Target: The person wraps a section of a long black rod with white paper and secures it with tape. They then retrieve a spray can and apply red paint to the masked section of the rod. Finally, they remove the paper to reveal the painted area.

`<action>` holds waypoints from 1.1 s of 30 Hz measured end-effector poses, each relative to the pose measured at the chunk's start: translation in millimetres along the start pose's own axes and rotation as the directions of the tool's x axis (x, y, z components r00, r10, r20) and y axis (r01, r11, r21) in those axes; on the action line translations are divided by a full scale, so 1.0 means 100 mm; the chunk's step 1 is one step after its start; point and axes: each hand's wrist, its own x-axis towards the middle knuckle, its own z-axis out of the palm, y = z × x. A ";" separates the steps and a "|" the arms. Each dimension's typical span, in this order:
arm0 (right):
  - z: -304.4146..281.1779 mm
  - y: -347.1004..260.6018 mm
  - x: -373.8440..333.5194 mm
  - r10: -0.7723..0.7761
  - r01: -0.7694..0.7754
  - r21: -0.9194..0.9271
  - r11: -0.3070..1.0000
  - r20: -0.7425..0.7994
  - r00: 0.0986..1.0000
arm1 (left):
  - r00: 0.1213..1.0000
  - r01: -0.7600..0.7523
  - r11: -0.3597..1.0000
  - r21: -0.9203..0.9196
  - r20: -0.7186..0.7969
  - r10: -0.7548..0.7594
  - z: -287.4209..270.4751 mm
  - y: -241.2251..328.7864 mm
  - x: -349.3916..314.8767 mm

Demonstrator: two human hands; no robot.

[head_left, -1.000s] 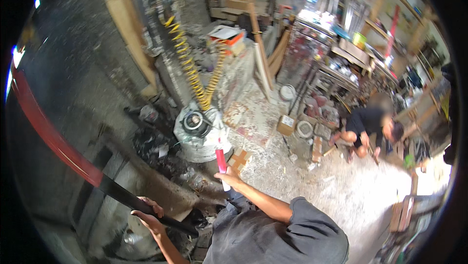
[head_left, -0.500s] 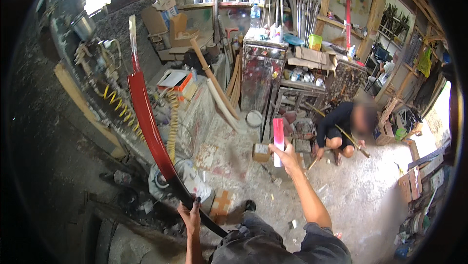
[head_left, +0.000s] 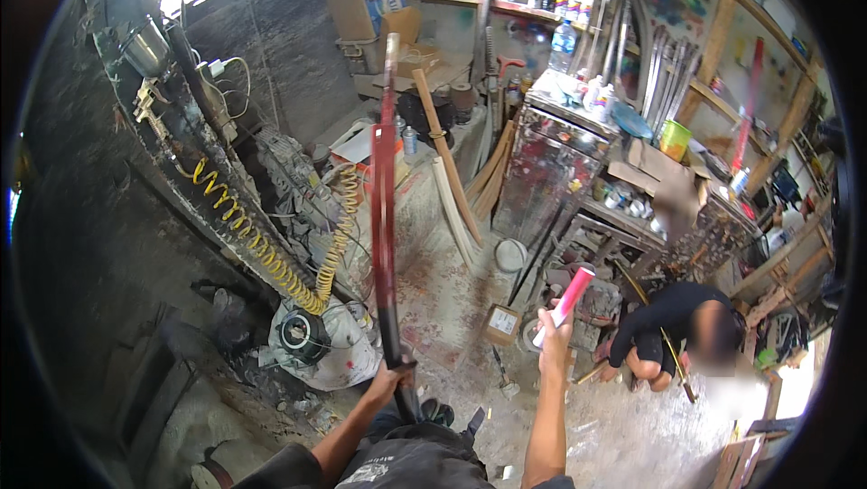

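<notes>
My left hand (head_left: 390,383) is closed around the black lower end of a long curved scabbard-like piece (head_left: 384,209). It stands nearly upright in front of me, glossy red above and black below, with a narrow paint-stained stick (head_left: 390,74) rising from its top. To the right, my right hand (head_left: 553,344) is wrapped round the lower part of a short tube-like piece (head_left: 573,292), which fades from pink to white. It is tilted up to the right, apart from the red piece. Motion slightly blurs the red piece.
A coiled yellow hose (head_left: 271,259) and a spray gun (head_left: 149,96) are at the left. A paint-spattered cabinet (head_left: 551,168) stands ahead, with wooden strips (head_left: 442,155) leaning beside it. At the right a person (head_left: 673,326) crouches on the floor near a cardboard box (head_left: 501,324).
The view has swung left. The red piece has turned from a leftward lean to nearly upright. The pink and white piece has tilted to the right in my right hand.
</notes>
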 end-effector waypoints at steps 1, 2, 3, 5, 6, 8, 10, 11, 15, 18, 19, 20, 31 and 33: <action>0.00 0.03 0.13 0.011 -0.011 0.012 1.000 -0.012 1.000 | 0.996 0.092 0.996 0.021 -0.002 -0.092 0.06 -0.08 0.06; 0.02 0.06 0.27 -0.020 0.021 0.023 1.000 -0.033 0.999 | 0.983 0.185 0.982 0.040 -0.011 -0.185 0.12 -0.13 0.12; 0.03 0.06 0.45 -0.055 0.053 0.073 0.996 0.022 0.998 | 0.978 0.203 0.977 0.064 0.038 -0.205 0.14 -0.14 0.23; 0.06 0.04 0.80 -0.101 0.095 0.109 0.990 0.055 0.993 | 0.996 0.043 0.998 0.048 0.081 -0.047 0.19 -0.12 0.51; 0.09 0.01 0.99 -0.140 0.133 0.100 0.986 0.067 0.988 | 0.991 0.040 0.998 0.050 0.123 -0.046 0.21 -0.06 0.69; 0.17 -0.08 1.37 -0.178 0.179 0.005 0.984 0.113 0.977 | 0.975 -0.110 0.990 0.090 0.203 0.090 0.27 0.12 1.21; 0.36 -0.16 1.78 -0.169 0.176 -0.039 0.984 0.134 0.977 | 0.968 -0.133 0.975 0.181 0.233 0.089 0.32 0.39 1.84; 0.53 -0.16 2.00 -0.204 0.217 -0.091 0.972 0.126 0.971 | 0.972 -0.099 0.994 0.051 0.217 0.086 0.34 0.53 2.15; 1.68 0.10 3.06 -0.132 0.291 -0.390 0.874 0.386 0.913 | 0.975 -0.208 0.960 0.187 -0.043 0.219 0.32 1.21 3.47; 3.10 0.64 3.94 -0.129 0.328 -0.335 0.883 0.500 0.856 | 0.937 -0.272 0.945 0.184 -0.172 0.303 0.10 1.75 4.21; 3.57 0.79 4.25 -0.108 0.430 -0.436 0.791 0.592 0.799 | 0.916 -0.260 0.948 0.186 -0.264 0.303 0.01 1.88 4.35; 4.05 0.97 4.49 -0.108 0.475 -0.393 0.787 0.672 0.733 | 0.891 -0.212 0.962 0.173 -0.369 0.263 -0.08 2.00 4.48; 7.62 2.60 5.48 -0.044 0.987 0.065 0.144 0.997 -0.060 | 0.667 -0.206 0.972 0.109 -0.711 0.221 -0.74 2.16 4.58; 7.68 2.87 5.43 -0.014 0.994 0.003 0.111 1.000 -0.001 | 0.615 -0.190 0.970 0.149 -0.753 0.236 -0.68 2.12 4.57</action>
